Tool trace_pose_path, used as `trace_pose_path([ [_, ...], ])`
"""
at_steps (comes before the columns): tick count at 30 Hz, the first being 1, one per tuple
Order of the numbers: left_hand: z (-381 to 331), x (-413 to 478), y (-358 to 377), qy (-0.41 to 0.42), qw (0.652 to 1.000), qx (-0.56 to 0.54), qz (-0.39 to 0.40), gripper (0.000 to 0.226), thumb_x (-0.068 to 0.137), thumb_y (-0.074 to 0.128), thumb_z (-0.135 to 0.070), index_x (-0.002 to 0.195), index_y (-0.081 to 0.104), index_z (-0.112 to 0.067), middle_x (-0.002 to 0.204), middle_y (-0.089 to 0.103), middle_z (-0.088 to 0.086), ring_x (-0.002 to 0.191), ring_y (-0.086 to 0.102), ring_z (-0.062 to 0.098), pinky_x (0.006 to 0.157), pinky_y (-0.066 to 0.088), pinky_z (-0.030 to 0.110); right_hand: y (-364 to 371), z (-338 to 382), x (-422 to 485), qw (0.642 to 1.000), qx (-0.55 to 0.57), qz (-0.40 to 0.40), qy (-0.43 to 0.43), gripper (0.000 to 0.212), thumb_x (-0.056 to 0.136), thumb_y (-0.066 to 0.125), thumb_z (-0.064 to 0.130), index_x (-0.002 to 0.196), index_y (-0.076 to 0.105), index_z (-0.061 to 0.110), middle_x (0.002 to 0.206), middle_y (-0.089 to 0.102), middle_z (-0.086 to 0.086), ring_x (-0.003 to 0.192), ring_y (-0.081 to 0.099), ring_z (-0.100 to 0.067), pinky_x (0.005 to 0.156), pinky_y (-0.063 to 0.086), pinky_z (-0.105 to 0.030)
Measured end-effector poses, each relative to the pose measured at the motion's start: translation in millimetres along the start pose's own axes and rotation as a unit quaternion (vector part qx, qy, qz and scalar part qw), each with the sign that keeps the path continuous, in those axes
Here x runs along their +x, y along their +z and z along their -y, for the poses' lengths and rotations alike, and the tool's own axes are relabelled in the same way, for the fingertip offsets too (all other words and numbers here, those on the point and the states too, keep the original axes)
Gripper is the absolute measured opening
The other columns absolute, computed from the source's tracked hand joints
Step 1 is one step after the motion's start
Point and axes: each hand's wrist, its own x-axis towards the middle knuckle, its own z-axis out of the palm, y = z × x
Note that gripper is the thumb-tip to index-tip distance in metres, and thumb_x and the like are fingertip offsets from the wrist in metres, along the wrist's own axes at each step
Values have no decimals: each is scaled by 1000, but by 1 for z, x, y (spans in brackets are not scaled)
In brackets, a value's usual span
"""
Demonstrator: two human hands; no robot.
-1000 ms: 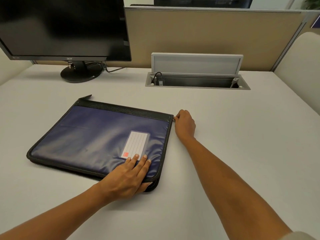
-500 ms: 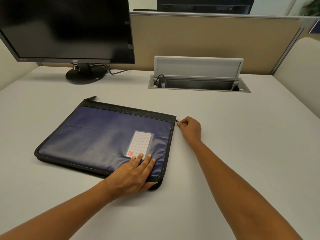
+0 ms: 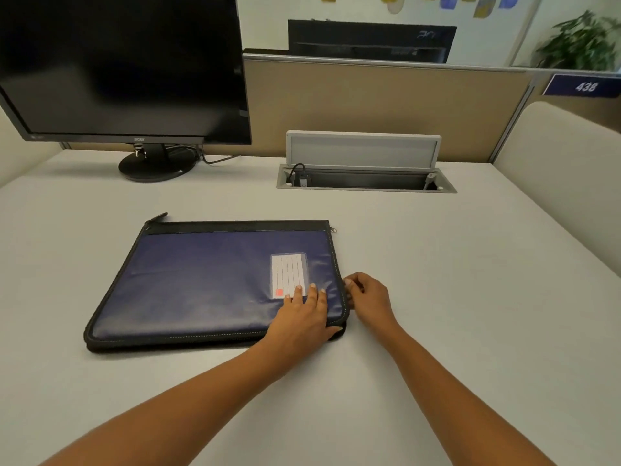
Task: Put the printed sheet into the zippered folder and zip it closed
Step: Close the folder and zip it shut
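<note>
On the pale desk (image 3: pixel 470 297), well in front of the monitor (image 3: pixel 124 68) and open cable box (image 3: pixel 366 190), the folder (image 3: pixel 201 284) lies flat under my left hand (image 3: pixel 302 321), fingers straight, while my right hand (image 3: pixel 369 297) curls against its right edge, grip unclear.

A pale desk (image 3: pixel 437 297) carries a navy zippered folder (image 3: pixel 201 287) and a monitor (image 3: pixel 121 65).

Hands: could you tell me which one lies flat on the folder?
The left hand, fingers straight on the blue folder; the right hand curls beside its right edge.
</note>
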Motion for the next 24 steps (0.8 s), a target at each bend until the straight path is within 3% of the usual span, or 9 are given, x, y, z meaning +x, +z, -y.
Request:
trace_pose_path([
  [3,-3,5,-9,22,996,-70,-48,69,90,41,-53,142,25,-11,150,28,14,135,30,34,108,31,42,-8,-5,-16,998,23,-58,7,17,93,48,15,93,61,4,93,66,-16,78,57,-22,70,44,-27],
  [5,8,4,-13,51,987,-120,-98,52,90,45,-48,129,44,-13,133,52,11,115,51,26,96,43,36,-10,-5,-27,995,38,-93,0,16,91,53,17,96,60,4,96,64,-14,81,58,-22,69,46,-23],
  [8,36,4,-19,46,966,-209,-144,34,93,48,-33,120,56,-16,120,63,6,106,58,22,90,44,31,-3,-1,-45,989,1,-123,-81,17,86,60,17,100,59,7,102,55,-6,85,54,-14,66,43,-6],
  [11,72,7,-19,6,966,-206,-157,35,93,48,-28,126,52,-16,125,61,5,111,56,22,93,43,32,8,4,-61,965,-129,-102,-205,16,83,64,16,98,62,11,109,58,-5,99,50,-14,83,39,-8],
  [14,111,11,-14,-38,976,-163,-141,45,92,49,-36,132,43,-16,140,46,6,126,44,23,104,34,37,16,8,-66,913,-260,-77,-304,26,78,68,29,99,66,15,118,63,-6,113,55,-26,99,43,-41],
  [16,136,11,-11,-80,985,-123,-88,59,92,42,-47,141,29,-17,152,25,6,140,22,23,113,17,47,19,10,-65,888,-316,-29,-334,37,78,66,40,108,65,19,121,64,-5,116,56,-24,102,36,-51],
  [19,162,9,-8,-115,990,-82,-29,68,90,31,-58,146,14,-24,157,7,1,144,6,22,112,3,56,15,10,-58,845,-381,-10,-376,40,72,70,45,107,67,25,110,70,4,103,65,-13,92,47,-47],
  [24,160,5,-12,-84,995,-40,-31,63,93,27,-54,146,17,-20,156,13,4,143,14,23,115,4,53,1,5,-38,798,-438,-15,-414,41,60,80,42,97,72,26,99,73,8,92,69,-8,80,55,-36],
])
